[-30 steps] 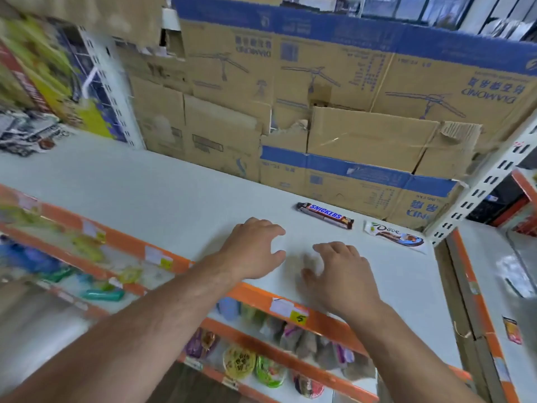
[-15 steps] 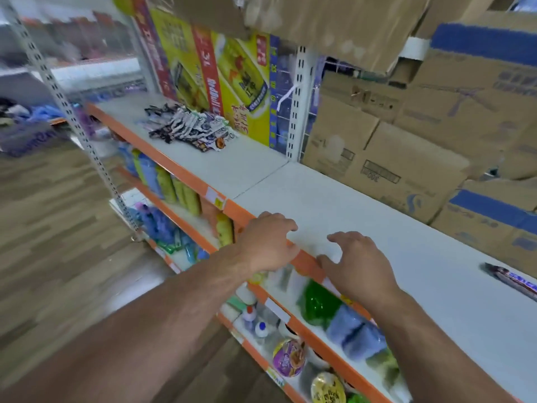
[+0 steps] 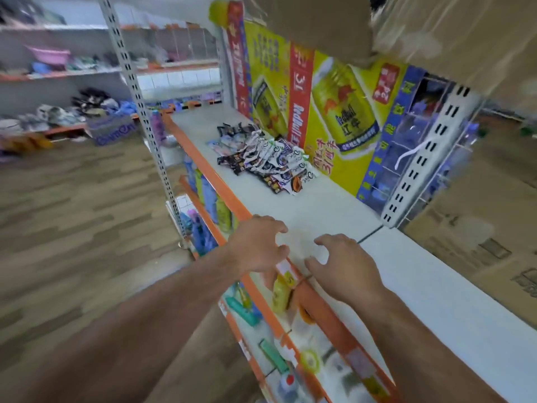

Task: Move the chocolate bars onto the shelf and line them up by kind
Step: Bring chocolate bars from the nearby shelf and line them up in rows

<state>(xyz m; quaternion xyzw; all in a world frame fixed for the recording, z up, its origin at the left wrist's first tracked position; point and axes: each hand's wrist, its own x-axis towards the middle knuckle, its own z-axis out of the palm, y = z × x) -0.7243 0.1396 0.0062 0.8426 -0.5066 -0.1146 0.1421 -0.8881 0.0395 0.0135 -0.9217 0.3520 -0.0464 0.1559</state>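
Both hands empty: left hand (image 3: 258,245) and right hand (image 3: 343,269) are hovering palm-down over the front lip of the white, orange-edged shelf board (image 3: 319,210), fingers loosely spread, gripping nothing. We're reading this as the fetch step: the heap of glossy wrapped chocolate bars (image 3: 261,158), dark and white wrappers mixed, is lying further along the shelf, well apart from the hands, just beside the yellow printed drink carton (image 3: 334,112). Next move is calling for a reach to the heap and a pinch on one slim, slippery wrapper.

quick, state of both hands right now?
Left hand: open, fingers loosely curled, holding nothing.
Right hand: open, loosely curled, holding nothing.
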